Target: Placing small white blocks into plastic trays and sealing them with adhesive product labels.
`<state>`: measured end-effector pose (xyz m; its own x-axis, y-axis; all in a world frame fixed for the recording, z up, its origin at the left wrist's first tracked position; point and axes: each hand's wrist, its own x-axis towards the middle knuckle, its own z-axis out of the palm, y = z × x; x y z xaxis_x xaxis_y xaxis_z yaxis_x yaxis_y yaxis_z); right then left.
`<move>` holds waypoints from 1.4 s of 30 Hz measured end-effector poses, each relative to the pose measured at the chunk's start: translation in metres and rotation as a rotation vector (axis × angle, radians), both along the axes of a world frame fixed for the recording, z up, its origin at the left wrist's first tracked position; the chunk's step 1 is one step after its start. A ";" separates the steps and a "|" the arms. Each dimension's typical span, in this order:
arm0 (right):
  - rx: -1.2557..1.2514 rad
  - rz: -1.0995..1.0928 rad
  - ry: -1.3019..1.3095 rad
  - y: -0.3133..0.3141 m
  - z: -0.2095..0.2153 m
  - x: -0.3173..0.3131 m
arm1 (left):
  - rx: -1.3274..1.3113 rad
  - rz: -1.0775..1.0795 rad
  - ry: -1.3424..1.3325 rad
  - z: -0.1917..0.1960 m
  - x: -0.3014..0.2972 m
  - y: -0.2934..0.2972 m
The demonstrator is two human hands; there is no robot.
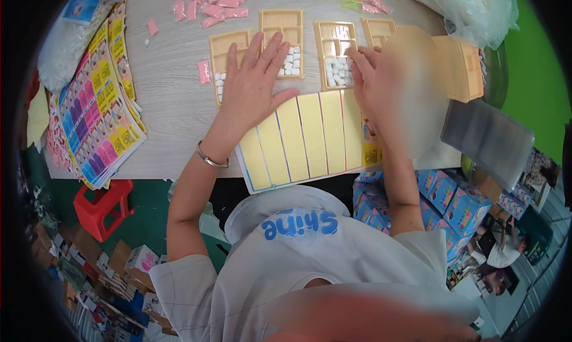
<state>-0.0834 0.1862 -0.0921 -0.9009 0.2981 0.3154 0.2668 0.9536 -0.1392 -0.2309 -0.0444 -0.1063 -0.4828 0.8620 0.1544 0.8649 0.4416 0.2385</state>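
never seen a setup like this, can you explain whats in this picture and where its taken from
There's no machine here, just a person's two bare hands. The single picture comes from a fisheye camera worn on the head, looking down, so straight edges bend near the rim. On the table are tan compartment trays, some with small white pieces, plus pink packets, a yellow striped sheet and colourful printed sheets. The left hand is spread over two trays; the right hand is by another's edge. Whether it holds anything is unclear.
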 end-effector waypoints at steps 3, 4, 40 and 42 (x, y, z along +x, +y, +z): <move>-0.030 -0.018 0.010 -0.003 0.001 0.005 | 0.002 0.001 -0.047 0.012 0.007 0.015; -0.047 -0.030 -0.020 -0.004 0.003 0.005 | 0.004 0.001 -0.087 0.016 0.010 0.022; -0.273 0.540 0.175 0.009 0.017 -0.136 | 0.061 0.133 -0.023 0.002 0.016 -0.021; -0.091 0.252 0.137 0.040 0.012 -0.147 | 0.063 0.117 -0.034 0.002 0.017 -0.023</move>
<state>-0.2306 0.2257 -0.0798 -0.9011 0.1028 0.4213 -0.0040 0.9695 -0.2451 -0.2143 -0.0677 -0.1041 -0.5854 0.7887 0.1880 0.7993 0.5224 0.2972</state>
